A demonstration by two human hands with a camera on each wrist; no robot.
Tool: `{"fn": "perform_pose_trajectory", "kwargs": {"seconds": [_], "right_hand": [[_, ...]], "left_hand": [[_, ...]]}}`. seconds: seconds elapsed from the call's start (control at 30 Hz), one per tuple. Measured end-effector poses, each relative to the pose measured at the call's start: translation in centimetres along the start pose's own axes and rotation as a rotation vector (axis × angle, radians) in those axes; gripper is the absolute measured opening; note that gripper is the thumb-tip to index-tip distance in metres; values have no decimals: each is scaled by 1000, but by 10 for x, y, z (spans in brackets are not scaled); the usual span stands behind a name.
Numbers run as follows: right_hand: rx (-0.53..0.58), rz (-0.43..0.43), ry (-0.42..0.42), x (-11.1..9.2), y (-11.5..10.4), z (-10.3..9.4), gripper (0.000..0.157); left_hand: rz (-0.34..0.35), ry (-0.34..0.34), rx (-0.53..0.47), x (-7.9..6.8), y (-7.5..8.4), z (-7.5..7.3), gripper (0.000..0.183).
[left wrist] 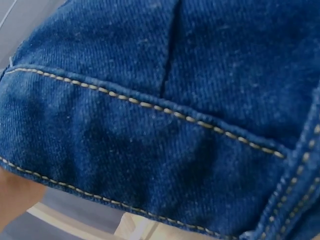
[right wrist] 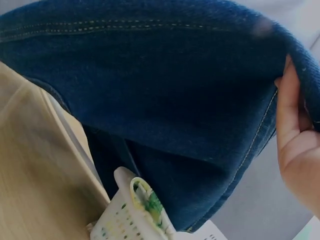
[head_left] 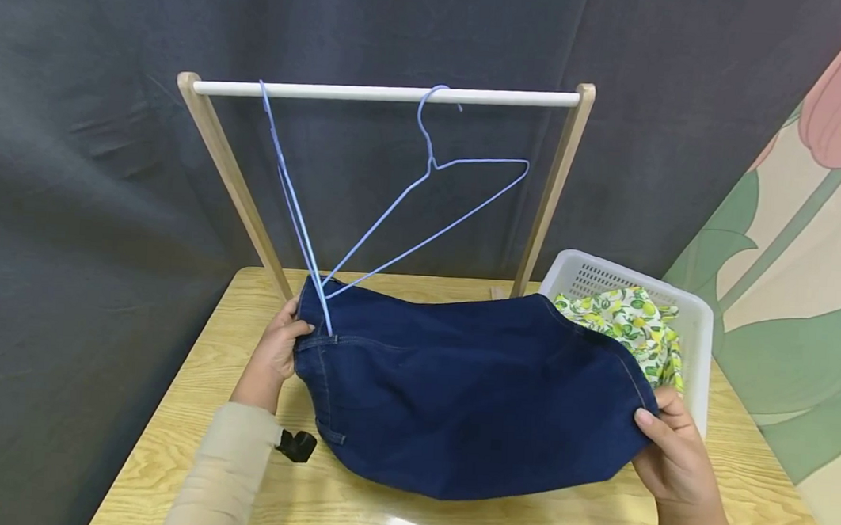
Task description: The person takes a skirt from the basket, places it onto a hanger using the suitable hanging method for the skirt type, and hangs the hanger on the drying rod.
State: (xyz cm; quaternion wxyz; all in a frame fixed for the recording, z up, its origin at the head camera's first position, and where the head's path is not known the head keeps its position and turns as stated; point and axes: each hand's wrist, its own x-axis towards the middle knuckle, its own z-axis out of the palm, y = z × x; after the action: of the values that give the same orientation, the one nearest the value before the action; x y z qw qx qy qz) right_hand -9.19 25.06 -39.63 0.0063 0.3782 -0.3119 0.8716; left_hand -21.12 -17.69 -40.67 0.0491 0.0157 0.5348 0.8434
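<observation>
A dark blue denim garment point(head_left: 470, 400) with a waistband and belt loops is stretched sideways above the table. At its waistband end, my left hand point(head_left: 282, 342) grips the edge, thumb on the near side. My right hand point(head_left: 682, 455) pinches the stitched edge at the opposite end, thumb in front; the right wrist view shows its fingers point(right wrist: 288, 107) at that edge. A light blue hanger point(head_left: 295, 200) seen nearly edge-on hangs from the rod, its lower tip overlapping the waistband. Waistband stitching point(left wrist: 145, 104) fills much of the left wrist view.
A rack with a white rod point(head_left: 365, 93) and wooden posts point(head_left: 556, 190) stands at the back. A second blue hanger point(head_left: 479, 161) hangs turned on it. Right of the rack, a white basket point(head_left: 702, 333) holds lemon-print cloth point(head_left: 632, 317) on the wooden table point(head_left: 207, 378).
</observation>
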Motion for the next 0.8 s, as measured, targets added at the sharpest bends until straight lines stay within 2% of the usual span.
{"fn": "perform_pose_trajectory", "kwargs": {"seconds": [0.1,0.23,0.43,0.5,0.63,0.67,0.8], "right_hand": [[-26,28,-23,-5,3,-3,30],[-95,132,-21,-19,5,-8,37],[-335,381,135,-41,7,-13,42],[-340,469,175,-46,8,-15,40],[-260,590,239,-51,12,-21,33],[-289,604,254,-52,13,-23,30],[-524,636,316,-55,16,-41,21]], "left_hand": [[-8,-1,15,0,0,-6,65],[-44,-10,46,-1,-3,-16,67],[-127,-38,160,-1,-17,-31,69],[-154,-45,189,-2,-21,-35,70],[-167,-23,222,-1,-29,-39,68],[-166,-13,226,0,-30,-39,68],[-173,29,243,1,-36,-40,65]]}}
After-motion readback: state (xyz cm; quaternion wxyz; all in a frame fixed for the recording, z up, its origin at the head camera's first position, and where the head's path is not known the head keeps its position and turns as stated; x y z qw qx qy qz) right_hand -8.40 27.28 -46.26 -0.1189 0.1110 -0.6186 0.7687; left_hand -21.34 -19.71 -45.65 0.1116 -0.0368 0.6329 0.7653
